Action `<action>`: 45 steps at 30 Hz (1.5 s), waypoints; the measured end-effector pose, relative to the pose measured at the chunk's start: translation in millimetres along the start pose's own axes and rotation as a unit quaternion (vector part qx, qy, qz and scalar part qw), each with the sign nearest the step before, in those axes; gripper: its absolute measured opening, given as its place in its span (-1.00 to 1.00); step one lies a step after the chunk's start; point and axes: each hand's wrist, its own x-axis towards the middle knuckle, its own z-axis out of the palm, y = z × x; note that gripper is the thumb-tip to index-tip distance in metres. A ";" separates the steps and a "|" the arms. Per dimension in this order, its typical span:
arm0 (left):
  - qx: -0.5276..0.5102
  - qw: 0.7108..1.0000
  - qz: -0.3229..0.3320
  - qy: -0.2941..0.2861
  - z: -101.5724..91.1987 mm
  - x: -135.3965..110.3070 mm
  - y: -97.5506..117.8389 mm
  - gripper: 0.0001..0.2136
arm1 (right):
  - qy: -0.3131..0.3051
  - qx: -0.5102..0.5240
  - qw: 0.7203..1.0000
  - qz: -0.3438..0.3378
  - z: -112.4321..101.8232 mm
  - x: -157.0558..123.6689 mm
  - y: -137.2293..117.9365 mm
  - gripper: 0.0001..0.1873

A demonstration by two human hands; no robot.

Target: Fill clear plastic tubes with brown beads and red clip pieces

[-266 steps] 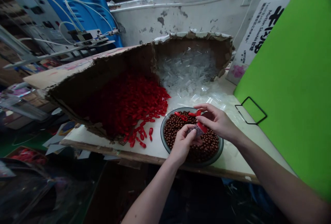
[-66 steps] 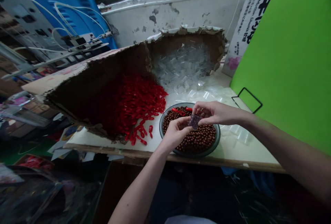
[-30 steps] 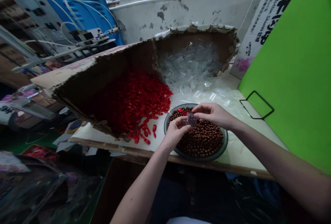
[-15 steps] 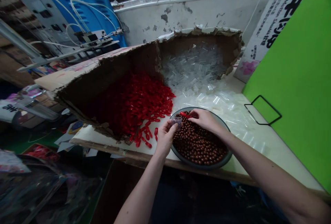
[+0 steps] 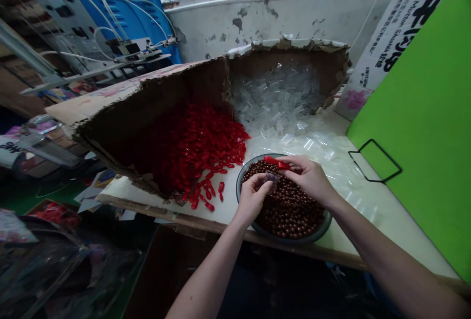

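Note:
My left hand (image 5: 252, 199) is over the near left part of a grey bowl (image 5: 294, 243), pinching a small clear plastic bag (image 5: 273, 177) of dark contents. My right hand (image 5: 307, 179) is just beyond it, with its fingers on a red plastic piece (image 5: 276, 163) at the bowl's far side. The bowl is full of round brown beads (image 5: 290, 213). The two hands nearly meet above the beads, and the fingers hide part of the bag.
A torn cardboard box (image 5: 121, 108) lies open on a white table (image 5: 353, 230), holding a heap of red plastic pieces (image 5: 195, 147) and clear plastic pieces (image 5: 275, 98). Several pieces of both kinds lie on the table. A green board (image 5: 415, 113) stands to the right.
The left hand has moved right, from the bowl's rim to over the beads, with the bag. The right hand has drawn the red piece rightward. The view has shifted slightly.

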 end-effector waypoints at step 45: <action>0.009 0.964 -0.129 -0.231 8.7 -3.1 40.5 -0.67 | -0.011 0.401 0.895 0.195 -11.6 -15.4 -25.0 -0.62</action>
